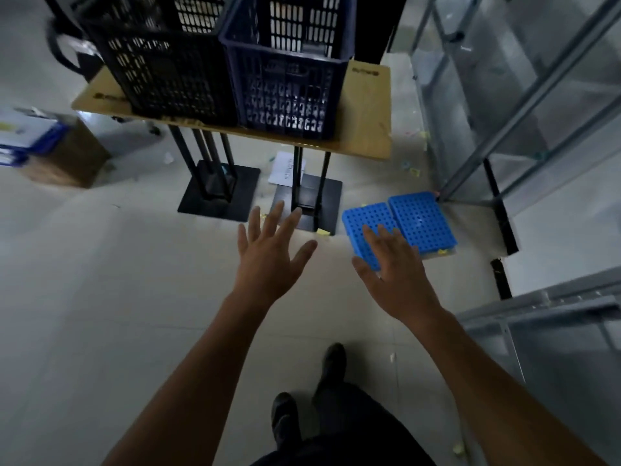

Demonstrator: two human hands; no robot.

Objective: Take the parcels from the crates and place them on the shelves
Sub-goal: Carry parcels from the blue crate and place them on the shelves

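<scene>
A black crate (161, 65) and a dark blue crate (289, 85) stand side by side on a wooden table (366, 129) ahead of me. Their slatted walls hide what is inside; no parcel shows. My left hand (268, 253) stretches forward with fingers spread, holding nothing, below the table's front edge. My right hand (393, 264) is also spread and holds nothing, in front of a bright blue perforated panel (420, 220) that lies on the floor. Grey metal shelves (524, 105) rise at the right.
The table stands on black legs with flat base plates (218, 193). A cardboard box (74, 159) and blue-and-white boxes (27, 136) sit at the left. A paper sheet (284, 168) and yellow scraps litter the tiled floor. My shoes (332, 364) show below.
</scene>
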